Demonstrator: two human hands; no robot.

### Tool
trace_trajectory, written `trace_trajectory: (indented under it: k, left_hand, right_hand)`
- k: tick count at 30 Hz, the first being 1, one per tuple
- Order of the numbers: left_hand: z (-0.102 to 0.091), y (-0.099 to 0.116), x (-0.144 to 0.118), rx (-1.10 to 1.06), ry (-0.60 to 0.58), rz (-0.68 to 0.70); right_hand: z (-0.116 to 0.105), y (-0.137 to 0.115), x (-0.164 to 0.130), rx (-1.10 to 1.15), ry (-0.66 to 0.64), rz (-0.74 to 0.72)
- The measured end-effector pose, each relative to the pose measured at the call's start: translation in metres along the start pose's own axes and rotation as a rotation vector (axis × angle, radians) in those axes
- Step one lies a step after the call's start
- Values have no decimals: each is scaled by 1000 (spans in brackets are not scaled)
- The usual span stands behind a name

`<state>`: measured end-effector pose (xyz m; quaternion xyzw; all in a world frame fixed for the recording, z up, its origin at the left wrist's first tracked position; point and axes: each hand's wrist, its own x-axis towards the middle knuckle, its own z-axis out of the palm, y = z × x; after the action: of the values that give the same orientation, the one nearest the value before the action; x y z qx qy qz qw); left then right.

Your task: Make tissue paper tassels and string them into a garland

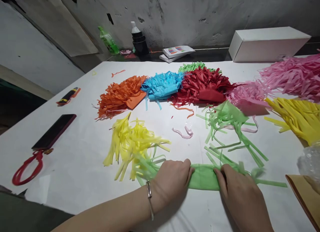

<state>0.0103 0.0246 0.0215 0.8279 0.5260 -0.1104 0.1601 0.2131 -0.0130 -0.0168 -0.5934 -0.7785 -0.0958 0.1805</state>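
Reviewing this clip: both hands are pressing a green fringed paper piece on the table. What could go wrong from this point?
1. The left hand and right hand press the green fringed paper from both ends; its thin strips could tear or crease.
2. The yellow fringe overlaps the green strips by the left hand, so they may tangle.
3. Another loose green fringe lies just beyond the hands and could be dragged along.

even overhead light, soft shadows under the forearms, motion blur at right, edges warped
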Motion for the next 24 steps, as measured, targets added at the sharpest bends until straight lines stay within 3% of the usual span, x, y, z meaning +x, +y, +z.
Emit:
trace_trajectory:
  k: [9, 13, 15, 17, 20, 21, 24]
  left_hand:
    - [7, -2, 3, 9, 20, 26]
    - [6, -2, 3, 13, 9, 33]
    - [5, -2, 2, 15, 5, 32]
    - [5, -2, 3, 7, 21, 36]
    - [6, -2, 4, -9, 39, 41]
    - [6, -3, 5, -10, 41, 39]
    - [4, -4, 3, -26, 50, 30]
  right_hand:
    - [-4, 46, -15, -212, 79, 104]
    - [-23, 63, -18, -281, 65, 148]
    - [-34, 65, -18, -347, 123, 187]
    - [-39, 57, -17, -284, 207, 89]
    - [-32, 30, -16, 53, 130, -402]
    - [-27, 20, -15, 127, 93, -506]
    - [-10, -2, -14, 184, 104, -502]
